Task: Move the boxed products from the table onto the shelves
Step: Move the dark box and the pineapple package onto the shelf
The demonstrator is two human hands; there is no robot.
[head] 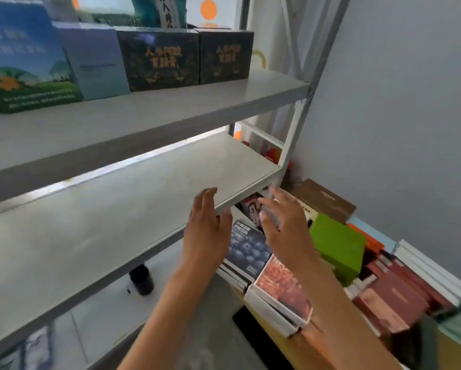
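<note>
Reaching forward, both hands sit near the front right corner of the middle shelf (133,198), fingers straight and spread, palms turned toward each other, holding nothing. The left hand (206,225) is in front of the shelf's front edge; the right hand (282,225) hangs over the boxes on the tabletop (312,340), blurred at the fingertips.

Upper shelf (149,116) — four boxed products standing in a row:
- blue-and-green box (24,62) with a landscape print, far left
- pale blue box (96,60) just beside it
- dark box with gold lettering (158,58)
- second dark box (225,56), same design, touching the first

Middle shelf: grey board, white metal frame (290,134) at its right end.

Tabletop, lower right — boxed products lying flat or stacked, close together:
- dark blue box with a blueberry print (246,247), between the two hands and partly under the shelf corner
- small red-and-white box (250,209) behind it, under the shelf edge
- red-orange printed box (282,287) on a white base, partly under the right forearm
- bright green box (338,244), tilted, atop others
- brown box (322,201) against the wall
- maroon boxes (394,292) and white flat boxes (429,265) at far right; print too blurred to read

Floor: a dark round container (141,280) below the middle shelf, beside a shelf leg.
</note>
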